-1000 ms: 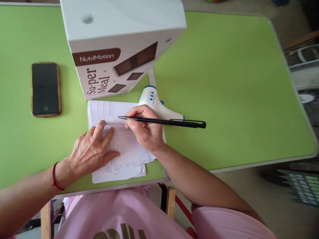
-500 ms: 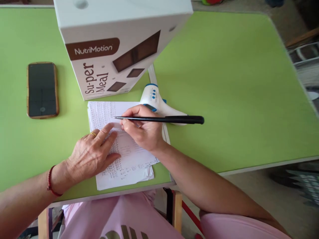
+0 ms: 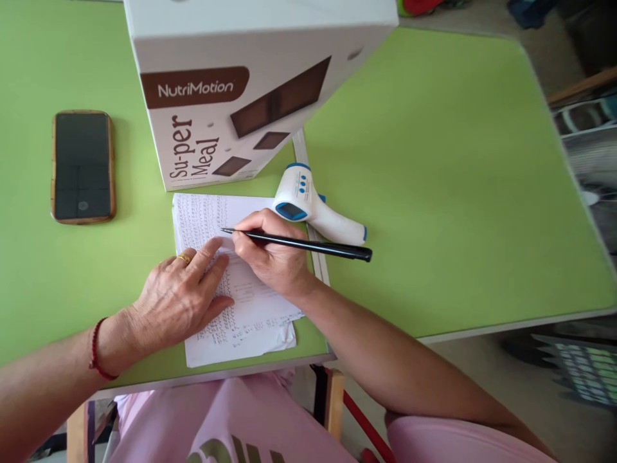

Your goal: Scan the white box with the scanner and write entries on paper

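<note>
Head view: right hand (image 3: 276,258) holds the pen (image 3: 328,247) more slanted than before.

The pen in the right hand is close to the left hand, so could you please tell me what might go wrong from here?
The pen could mark the left hand, as its tip is near those fingers.
The right hand might nudge the thermometer lying close beside it.
The lower sheet, sticking out toward the table's near edge, could crease.
</note>
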